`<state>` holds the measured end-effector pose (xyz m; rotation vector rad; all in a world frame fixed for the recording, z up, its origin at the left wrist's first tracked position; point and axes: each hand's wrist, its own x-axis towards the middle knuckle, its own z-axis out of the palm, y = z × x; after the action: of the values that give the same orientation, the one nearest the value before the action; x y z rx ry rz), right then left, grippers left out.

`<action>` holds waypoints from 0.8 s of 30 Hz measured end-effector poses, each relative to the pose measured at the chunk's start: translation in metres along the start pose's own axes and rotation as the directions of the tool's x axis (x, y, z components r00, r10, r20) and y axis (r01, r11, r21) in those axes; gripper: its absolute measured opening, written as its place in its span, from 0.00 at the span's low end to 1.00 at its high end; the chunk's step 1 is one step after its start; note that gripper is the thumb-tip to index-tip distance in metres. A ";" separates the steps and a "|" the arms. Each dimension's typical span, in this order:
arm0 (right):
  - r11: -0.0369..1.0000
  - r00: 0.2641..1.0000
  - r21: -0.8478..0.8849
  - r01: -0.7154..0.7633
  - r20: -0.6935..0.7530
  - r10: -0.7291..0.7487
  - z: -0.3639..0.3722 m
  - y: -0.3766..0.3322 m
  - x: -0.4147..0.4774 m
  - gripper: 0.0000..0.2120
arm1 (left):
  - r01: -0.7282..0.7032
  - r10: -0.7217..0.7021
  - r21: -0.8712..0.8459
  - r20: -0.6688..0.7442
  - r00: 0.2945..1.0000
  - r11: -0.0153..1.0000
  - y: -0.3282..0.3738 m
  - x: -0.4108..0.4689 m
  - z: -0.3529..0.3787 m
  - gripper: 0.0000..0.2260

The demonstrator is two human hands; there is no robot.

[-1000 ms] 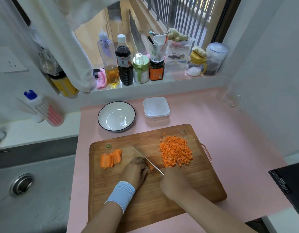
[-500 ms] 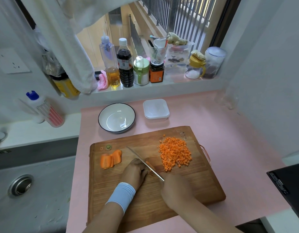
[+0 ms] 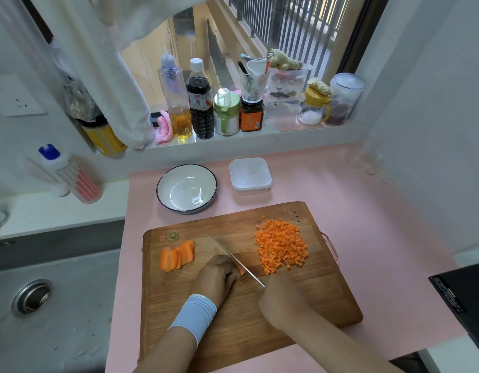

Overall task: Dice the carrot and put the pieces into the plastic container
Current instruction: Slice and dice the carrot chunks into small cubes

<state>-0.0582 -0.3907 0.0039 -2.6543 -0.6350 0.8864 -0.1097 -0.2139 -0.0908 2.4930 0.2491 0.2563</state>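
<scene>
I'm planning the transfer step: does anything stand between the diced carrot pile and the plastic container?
Nothing stands on the path: between the diced carrot pile and the plastic container lie only bare cutting board and pink counter. The bowl sits off to the left. The container's lid looks closed, though.

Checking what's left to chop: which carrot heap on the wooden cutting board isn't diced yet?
The overlapping orange carrot slabs at the left end of the wooden cutting board; the right-hand heap is small orange cubes.

Pink counter (image 3: pixel 373 232) beneath a barred window (image 3: pixel 289 36) (daylight outside), grey sink (image 3: pixel 71 286) left.
</scene>
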 end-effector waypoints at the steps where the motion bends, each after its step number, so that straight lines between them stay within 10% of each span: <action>1: 1.000 1.000 -0.006 -0.006 0.012 0.006 -0.002 -0.003 0.002 0.10 | 0.005 -0.005 -0.005 -0.007 1.000 1.000 0.000 0.000 0.001 0.02; 24: 0.984 0.996 -0.176 0.028 -0.078 -0.042 -0.009 -0.018 -0.030 0.11 | 0.009 -0.006 0.039 -0.077 0.997 0.999 0.005 -0.007 0.001 0.03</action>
<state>-0.0799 -0.3908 0.0328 -2.8078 -0.7702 0.7393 -0.1158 -0.2201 -0.0892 2.5234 0.2974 0.3486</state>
